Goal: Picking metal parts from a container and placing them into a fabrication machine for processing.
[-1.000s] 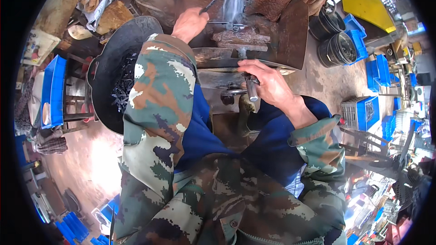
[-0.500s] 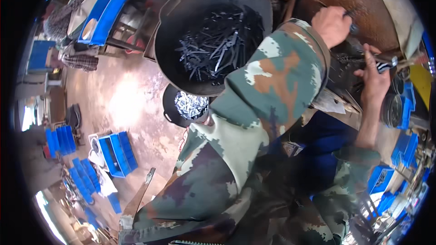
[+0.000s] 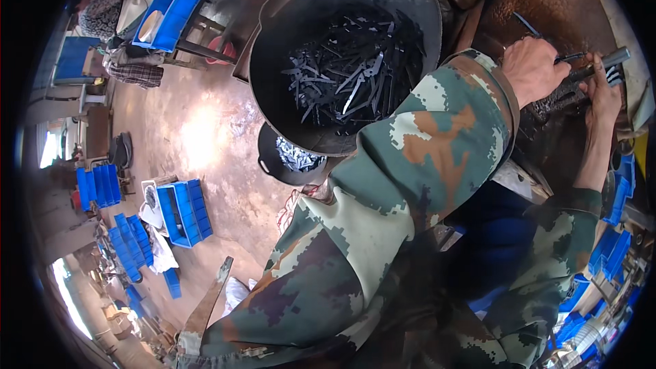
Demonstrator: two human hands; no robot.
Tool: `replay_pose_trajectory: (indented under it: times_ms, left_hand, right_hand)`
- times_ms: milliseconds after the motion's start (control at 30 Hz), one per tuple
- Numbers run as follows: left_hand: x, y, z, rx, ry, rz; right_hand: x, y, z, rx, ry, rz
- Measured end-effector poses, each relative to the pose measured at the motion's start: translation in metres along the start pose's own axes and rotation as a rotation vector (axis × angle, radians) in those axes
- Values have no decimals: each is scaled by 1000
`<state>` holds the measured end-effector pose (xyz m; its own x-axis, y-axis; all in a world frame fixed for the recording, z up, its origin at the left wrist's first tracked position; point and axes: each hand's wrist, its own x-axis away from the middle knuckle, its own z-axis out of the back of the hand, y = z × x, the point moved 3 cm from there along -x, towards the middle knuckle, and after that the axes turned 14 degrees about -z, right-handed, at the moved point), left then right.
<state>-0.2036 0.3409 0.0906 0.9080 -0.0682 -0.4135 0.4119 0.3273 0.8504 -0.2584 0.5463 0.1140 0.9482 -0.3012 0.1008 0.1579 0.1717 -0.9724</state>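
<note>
My left hand (image 3: 531, 68) is closed in a pinch on a thin dark metal strip (image 3: 571, 57) that pokes out on its right side. The strip's other end is hidden by the fingers. My right hand (image 3: 603, 96) is closed around a tool with a round grey metal bar (image 3: 609, 59); its full shape is hidden. Both hands are close together over a dark work block (image 3: 557, 101). Beyond my left hand, a narrow dark blade-like piece (image 3: 526, 24) points up from the brown worn surface (image 3: 502, 17).
A large black basin (image 3: 270, 68) of dark metal strips stands left of my left forearm. Below it is a smaller black pan (image 3: 266, 164) with shiny silver pieces. Blue bins (image 3: 183, 213) stand on the floor at left; other blue bins (image 3: 610, 251) are at the right edge.
The view has shifted, so the basin sits farther right. My right hand has moved up close to my left hand, and its metal tool now lies beside the strip.
</note>
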Motion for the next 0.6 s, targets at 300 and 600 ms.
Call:
replay_pose_trajectory:
  times_ms: [300, 600]
  left_hand:
    - [5, 14, 11, 212, -42, 56]
    - [23, -58, 211, -427, -153, -73]
  right_hand:
    - [-6, 11, 9, 77, 36, 27]
    - [-6, 3, -4, 76, 83, 33]
